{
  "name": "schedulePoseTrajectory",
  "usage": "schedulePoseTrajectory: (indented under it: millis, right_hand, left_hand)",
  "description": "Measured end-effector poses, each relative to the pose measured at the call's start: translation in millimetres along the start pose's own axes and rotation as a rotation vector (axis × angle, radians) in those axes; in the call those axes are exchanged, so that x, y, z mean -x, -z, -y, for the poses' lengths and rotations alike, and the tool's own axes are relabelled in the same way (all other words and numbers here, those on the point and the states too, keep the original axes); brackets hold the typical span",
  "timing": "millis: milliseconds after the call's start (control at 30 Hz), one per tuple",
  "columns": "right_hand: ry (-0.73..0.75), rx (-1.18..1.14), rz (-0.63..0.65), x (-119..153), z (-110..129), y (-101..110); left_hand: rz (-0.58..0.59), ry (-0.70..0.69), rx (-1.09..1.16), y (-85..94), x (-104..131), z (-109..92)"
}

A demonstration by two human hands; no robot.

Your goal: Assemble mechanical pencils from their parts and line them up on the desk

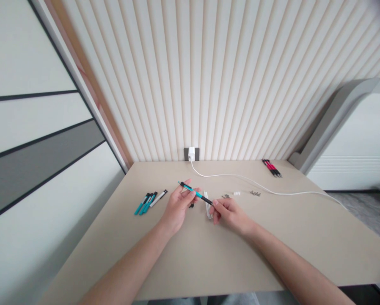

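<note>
A teal and black pen (199, 195) is held aslant above the table between both hands. My left hand (180, 205) pinches its teal barrel, near the clip end. At the lower black grip end, my right hand (227, 212) has its thumb and fingers closed on the same pen. Thin white refill-like sticks (207, 203) lie on the table just behind my right fingers, partly hidden. A small black piece (191, 206) shows beside my left fingers. Left of that hand lie several teal pen barrels (145, 204) with black ends, and one white barrel (158, 198).
Springs (255, 193), small white pieces (237, 193) and small grey pieces (225, 196) lie beyond my right hand. Several red and black pens (271, 168) rest at the back right. A white cable (240, 176) runs across the table (183, 262) from a plugged-in charger (191, 153).
</note>
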State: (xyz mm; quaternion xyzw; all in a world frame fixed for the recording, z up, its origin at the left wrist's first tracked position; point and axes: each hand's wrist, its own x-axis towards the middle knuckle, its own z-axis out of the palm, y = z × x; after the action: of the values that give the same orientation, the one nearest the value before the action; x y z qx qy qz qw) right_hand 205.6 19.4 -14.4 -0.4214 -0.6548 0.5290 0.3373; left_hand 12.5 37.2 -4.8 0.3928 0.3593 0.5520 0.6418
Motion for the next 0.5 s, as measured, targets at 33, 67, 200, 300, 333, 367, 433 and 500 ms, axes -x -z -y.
schedulePoseTrajectory:
  millis: [33, 67, 200, 300, 333, 367, 433, 500]
  right_hand:
    - [0.016, 0.065, 0.009, 0.4, -0.5, -1.0]
    - [0.042, 0.141, 0.002, 0.5, -0.7, -1.9]
    - [0.175, 0.337, -0.173, -1.4, 1.1, -4.2]
    - [0.237, 0.3, -0.292, -3.8, 4.3, -4.8]
    - [0.259, 0.269, -0.311, -4.5, 5.6, -5.2]
    - [0.281, 0.235, -0.323, -5.1, 7.0, -5.9]
    - [0.313, 0.163, -0.336, -6.1, 9.6, -8.0]
    - [0.318, 0.101, -0.338, -7.0, 11.6, -10.5]
  left_hand:
    - [0.012, 0.0, -0.034, -0.5, 0.6, -0.3]
    - [0.018, -0.009, -0.077, -1.1, 1.2, -0.5]
    - [0.01, -0.051, -0.257, -3.8, 3.8, -0.2]
    - [0.065, -0.055, -0.365, -6.5, 6.3, 2.0]
    - [0.095, -0.064, -0.403, -7.3, 7.0, 3.5]
    - [0.123, -0.076, -0.44, -8.2, 7.4, 5.3]
    - [0.167, -0.096, -0.5, -9.6, 7.8, 9.6]
    - [0.194, -0.101, -0.542, -10.8, 7.6, 14.2]
